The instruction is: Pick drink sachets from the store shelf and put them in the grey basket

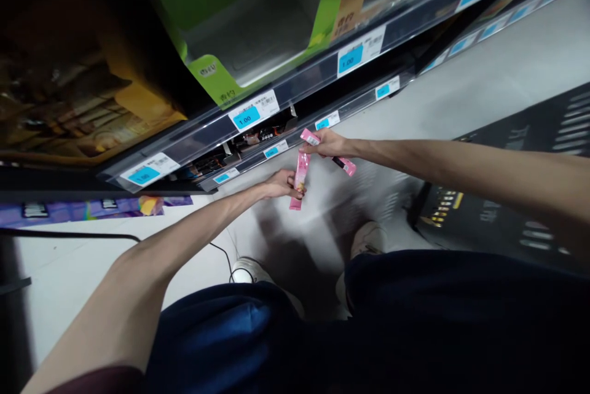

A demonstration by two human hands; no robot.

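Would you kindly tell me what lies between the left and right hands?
A pink packet bridges the left hand and the right hand, in the head view.

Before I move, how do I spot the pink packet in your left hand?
Find the shelf edges with blue price tags. Below them in the picture, the left hand holds a slim pink packet. It reaches up to the right hand, while other pink ends poke out on either side of that hand.

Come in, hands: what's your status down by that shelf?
Left hand closed on pink packet. Right hand at its upper end, gripping more pink packaging. Shelf rail close beyond; black cable by left shoe.
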